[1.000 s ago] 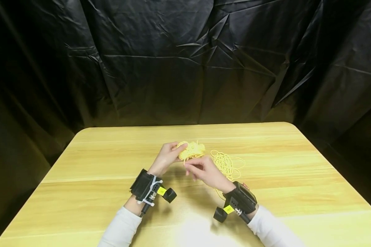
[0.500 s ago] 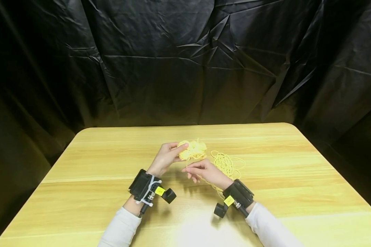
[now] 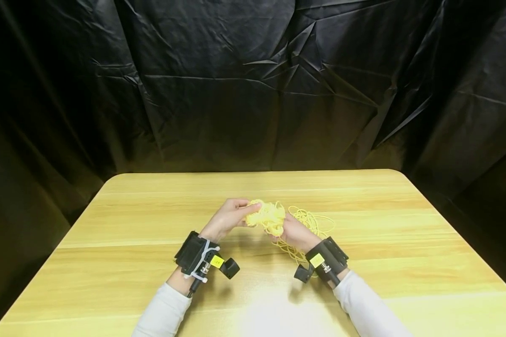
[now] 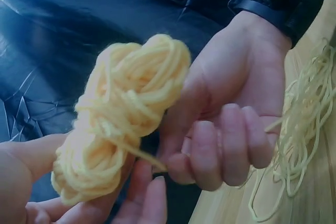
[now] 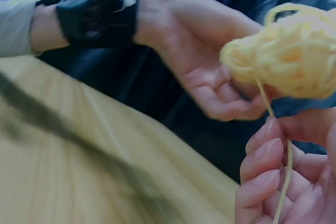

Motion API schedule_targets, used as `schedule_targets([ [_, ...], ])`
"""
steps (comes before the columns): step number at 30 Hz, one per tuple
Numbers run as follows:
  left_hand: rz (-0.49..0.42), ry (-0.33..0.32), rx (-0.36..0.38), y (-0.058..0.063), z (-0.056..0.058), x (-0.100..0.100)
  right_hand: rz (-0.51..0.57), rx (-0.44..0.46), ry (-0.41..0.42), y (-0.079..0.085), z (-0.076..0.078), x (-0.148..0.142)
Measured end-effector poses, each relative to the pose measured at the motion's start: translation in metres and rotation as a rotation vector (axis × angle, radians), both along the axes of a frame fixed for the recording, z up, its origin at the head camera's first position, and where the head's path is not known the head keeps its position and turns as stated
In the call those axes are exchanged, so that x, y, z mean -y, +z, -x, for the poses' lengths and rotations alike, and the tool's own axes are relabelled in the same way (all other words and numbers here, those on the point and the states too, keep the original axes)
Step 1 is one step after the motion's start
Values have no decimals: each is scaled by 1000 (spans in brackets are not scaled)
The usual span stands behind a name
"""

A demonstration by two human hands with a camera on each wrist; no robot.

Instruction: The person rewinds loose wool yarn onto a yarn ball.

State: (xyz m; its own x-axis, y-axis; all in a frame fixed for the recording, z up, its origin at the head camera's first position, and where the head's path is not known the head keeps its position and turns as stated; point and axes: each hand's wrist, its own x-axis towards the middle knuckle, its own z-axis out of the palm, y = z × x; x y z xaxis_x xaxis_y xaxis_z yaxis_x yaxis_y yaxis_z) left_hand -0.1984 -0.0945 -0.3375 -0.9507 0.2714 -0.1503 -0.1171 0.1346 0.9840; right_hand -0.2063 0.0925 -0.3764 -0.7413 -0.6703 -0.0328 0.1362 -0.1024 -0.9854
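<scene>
Near side first: white sleeves (image 3: pixel 162 309), then black wrist straps (image 3: pixel 190 252) carrying small cameras (image 3: pixel 229 268). Left hand (image 3: pixel 225 220) grips the yellow yarn bundle (image 3: pixel 271 218), thumb on top. Right hand (image 3: pixel 297 235) has its fingers curled in, pinching the strand (image 5: pixel 287 169) that comes off the bundle. Bundle is up off the table (image 3: pixel 109 262), between the hands. Loose yarn (image 4: pixel 310 108) lies on the table beside the right hand. Black curtain (image 3: pixel 236 121) behind the far edge.

Progress, my read: a fair-sized bundle is made up, drawn in at the middle. A loose tangle is left outside it, so not finished. Can't tell what share that is.

View differences: in head view the bundle covers the right fingertips; both wrist views show the pinch. Right wrist view also shows the strand running on past it, but no loose pile. Left wrist view has the pile plus the bundle's narrowed middle, too small to read from the head.
</scene>
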Motion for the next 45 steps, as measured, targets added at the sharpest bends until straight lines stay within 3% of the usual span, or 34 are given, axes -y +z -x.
schedule_targets([
  [4, -21, -79, -8, -1, -1, 1, 3, 22, -68, -2, 8, -3],
  [8, -84, -129, -2, -1, -3, 1, -32, -12, -70, 6, 16, -5],
  [15, -73, -101, 10, -3, -3, 0, -133, -4, -190, 25, 21, -9],
  [19, -36, -69, 7, -5, -2, 0, -191, -144, -266, 38, 14, -9],
  [23, -28, 16, 30, -6, 0, -1, -244, -309, -313, 49, 2, -5],
  [28, -66, 119, 37, -5, 3, -2, -247, -407, -242, 50, -17, 2],
  [34, -28, 169, 13, -4, 3, -1, -242, -472, -41, 28, -23, 11],
  [37, -38, 161, 11, -4, 3, -2, -231, -425, 31, 15, -21, 13],
  [45, -53, 110, 21, -4, 1, -2, -201, -232, 106, -8, -11, 10],
])
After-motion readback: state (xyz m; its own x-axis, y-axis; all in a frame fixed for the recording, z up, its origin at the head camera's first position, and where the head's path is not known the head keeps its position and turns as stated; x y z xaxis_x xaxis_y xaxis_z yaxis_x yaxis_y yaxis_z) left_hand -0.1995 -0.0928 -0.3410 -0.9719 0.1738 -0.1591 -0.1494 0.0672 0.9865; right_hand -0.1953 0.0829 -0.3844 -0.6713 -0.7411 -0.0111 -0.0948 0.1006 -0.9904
